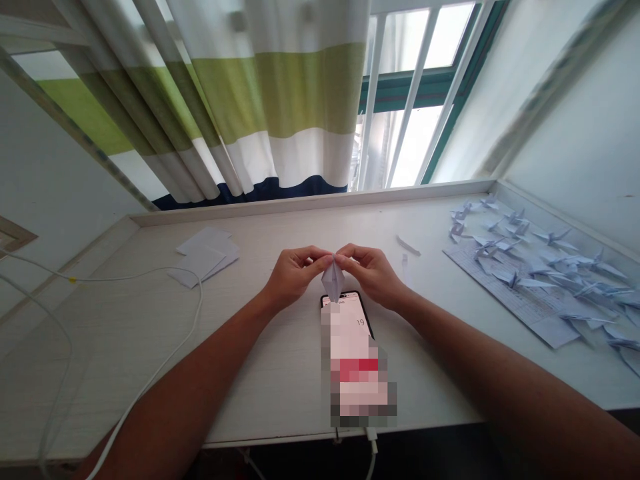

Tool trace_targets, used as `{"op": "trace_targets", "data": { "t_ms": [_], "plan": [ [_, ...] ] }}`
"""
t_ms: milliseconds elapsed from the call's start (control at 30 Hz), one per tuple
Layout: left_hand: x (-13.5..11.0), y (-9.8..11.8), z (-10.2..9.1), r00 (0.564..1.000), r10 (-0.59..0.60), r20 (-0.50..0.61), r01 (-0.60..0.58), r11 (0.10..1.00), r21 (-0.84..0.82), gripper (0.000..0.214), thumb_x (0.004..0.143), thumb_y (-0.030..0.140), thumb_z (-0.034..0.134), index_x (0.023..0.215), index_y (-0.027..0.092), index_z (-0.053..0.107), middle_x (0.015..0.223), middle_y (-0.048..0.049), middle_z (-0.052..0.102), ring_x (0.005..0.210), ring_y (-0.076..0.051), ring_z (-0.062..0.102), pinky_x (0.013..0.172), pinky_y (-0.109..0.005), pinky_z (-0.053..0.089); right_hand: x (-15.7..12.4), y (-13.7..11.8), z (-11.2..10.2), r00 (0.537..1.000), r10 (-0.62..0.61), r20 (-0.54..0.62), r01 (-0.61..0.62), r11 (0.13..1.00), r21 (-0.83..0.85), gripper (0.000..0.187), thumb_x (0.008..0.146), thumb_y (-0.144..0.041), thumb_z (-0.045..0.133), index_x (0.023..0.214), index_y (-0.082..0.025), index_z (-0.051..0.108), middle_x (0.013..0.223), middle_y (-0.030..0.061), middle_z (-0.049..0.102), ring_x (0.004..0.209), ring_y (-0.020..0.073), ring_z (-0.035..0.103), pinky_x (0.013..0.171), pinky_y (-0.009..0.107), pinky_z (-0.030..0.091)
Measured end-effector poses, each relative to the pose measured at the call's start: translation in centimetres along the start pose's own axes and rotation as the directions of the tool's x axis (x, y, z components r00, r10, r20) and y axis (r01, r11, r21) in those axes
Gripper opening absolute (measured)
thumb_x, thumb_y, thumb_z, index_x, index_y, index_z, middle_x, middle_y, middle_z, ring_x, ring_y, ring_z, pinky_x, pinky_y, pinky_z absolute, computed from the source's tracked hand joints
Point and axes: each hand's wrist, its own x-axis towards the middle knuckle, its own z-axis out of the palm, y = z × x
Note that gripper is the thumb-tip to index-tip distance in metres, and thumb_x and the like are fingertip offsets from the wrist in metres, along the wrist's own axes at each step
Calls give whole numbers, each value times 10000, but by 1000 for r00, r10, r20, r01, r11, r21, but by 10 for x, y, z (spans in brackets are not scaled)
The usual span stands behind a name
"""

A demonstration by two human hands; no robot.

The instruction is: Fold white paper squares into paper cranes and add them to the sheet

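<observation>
A small folded piece of pale paper (332,277) hangs point-down above the desk, pinched at its top from both sides. My left hand (293,273) grips its left upper edge with closed fingers. My right hand (371,272) pinches the right upper edge the same way. Directly below the paper lies a phone (356,319) with its screen lit, flat on the white desk (270,347).
Several folded paper cranes (545,263) lie on a printed sheet (520,303) at the right. A small stack of blank paper squares (205,257) sits at the back left. Two paper scraps (408,245) lie behind my right hand. A white cable (165,353) loops across the left.
</observation>
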Motion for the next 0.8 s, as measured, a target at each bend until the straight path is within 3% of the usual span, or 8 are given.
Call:
{"op": "trace_targets", "data": {
  "t_ms": [333,500,800],
  "plan": [
    [-1,6,-6,992,-63,110,72,995,-76,214,792,365,798,892,176,814,893,-70,773,837,-187,661,796,-310,502,0,5,-4,997,28,73,-31,999,45,314,867,-491,708,814,-182,724,855,38,685,795,166,601,777,330,477],
    [0,2,-7,994,-61,87,67,995,-70,220,813,374,780,929,192,821,887,-67,779,850,-187,663,786,-305,501,0,2,-4,999,33,41,-34,999,25,278,857,-455,731,815,-180,718,824,25,651,743,149,559,687,299,441],
    [0,-1,-5,995,-89,38,92,991,-100,231,762,385,826,888,193,808,875,-56,780,794,-165,654,752,-298,494,-1,0,-3,999,2,51,-5,999,42,265,853,-460,739,836,-198,706,842,25,645,753,155,568,682,303,455]
  ]
}}
